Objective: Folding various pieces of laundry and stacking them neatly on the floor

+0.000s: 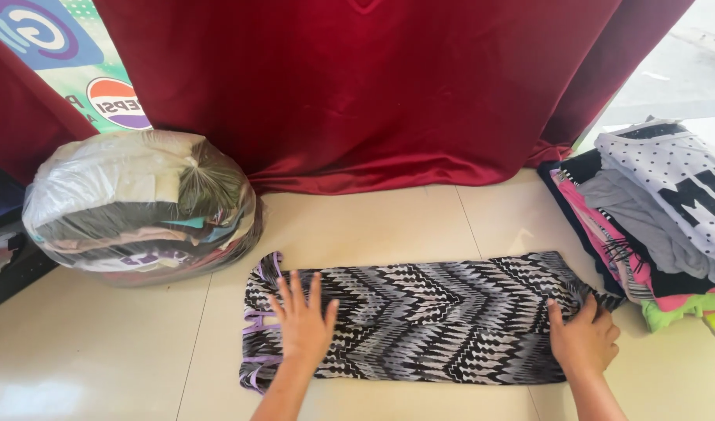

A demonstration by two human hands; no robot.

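A folded garment (428, 320) with a black, white and grey zigzag print lies flat on the pale tiled floor (123, 351), stretched out left to right as a long rectangle. Purple trim and straps show at its left end.

The left hand (304, 321) lies palm down on the left part of the garment, fingers spread wide and pointing away from the person, pressing the cloth flat; it holds nothing. The right hand (582, 339) rests on the garment's right end, fingers curled down onto the edge of the fabric. It seems to be pinching or tucking the cloth there, though the grip itself is hidden under the fingers, so I cannot tell if it truly clasps it.

To the left, just beside the garment's upper left corner, sits a clear plastic bag (139, 206) stuffed with clothes and knotted at the top. To the right, a loose pile of clothes (654, 210) lies on the floor, with a white black-dotted top uppermost, grey and pink pieces beneath it, and a bright green piece at the bottom edge; the pile nearly touches the garment's right end. A dark red curtain (373, 86) hangs behind, its hem resting on the floor.
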